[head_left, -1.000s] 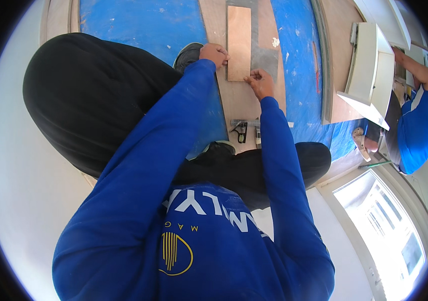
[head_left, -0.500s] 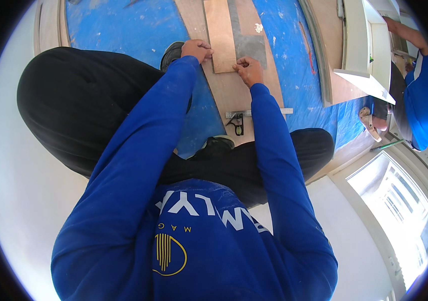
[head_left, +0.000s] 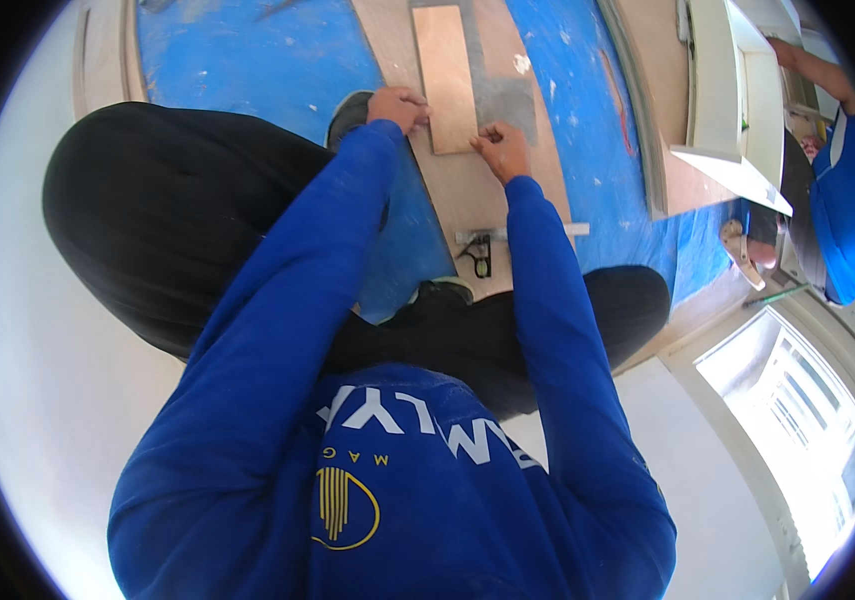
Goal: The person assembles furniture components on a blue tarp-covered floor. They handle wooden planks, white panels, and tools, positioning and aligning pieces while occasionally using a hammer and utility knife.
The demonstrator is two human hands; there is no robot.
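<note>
A narrow light-brown plywood strip (head_left: 445,80) lies lengthwise on a larger plywood board (head_left: 452,200), ahead of my crossed legs. My left hand (head_left: 400,108) has its fingers curled and pressed together against the strip's left edge. At the near right corner, my right hand (head_left: 503,151) pinches the edge between thumb and forefinger. A grey flat patch or sheet (head_left: 509,108) shows beside the strip's right side. Nearer to me, a combination square (head_left: 480,257) with a metal rule rests on the board, just left of my right forearm.
Blue plastic sheeting (head_left: 247,55) covers the floor on both sides. Stacked panels (head_left: 637,110) and a white cabinet frame (head_left: 732,100) stand at the right. Beyond them a co-worker in a blue shirt (head_left: 847,220) reaches toward the cabinet. A bright window (head_left: 797,410) is at the lower right.
The whole view has shifted slightly, bringing the strip's far end into sight. Both hands stay at the same edges of the strip.
</note>
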